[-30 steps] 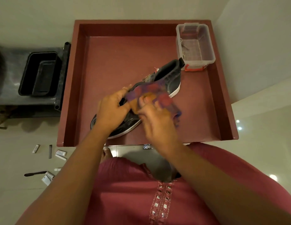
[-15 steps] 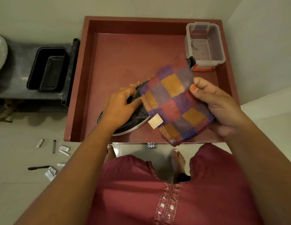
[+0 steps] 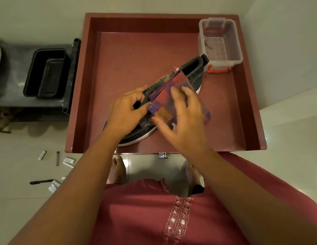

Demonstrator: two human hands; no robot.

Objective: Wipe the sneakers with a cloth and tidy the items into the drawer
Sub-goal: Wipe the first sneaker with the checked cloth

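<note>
Beside sneaker, clear box, black tray

Head camera looks steeply down, seemingly close, over drawer.

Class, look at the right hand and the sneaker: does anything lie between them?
Yes. The checked cloth lies between the right hand and the sneaker, draped over its middle. The left hand grips the sneaker directly.

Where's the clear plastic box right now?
The clear plastic box sits in the far right corner of the red drawer, just beyond the sneaker's heel.
</note>
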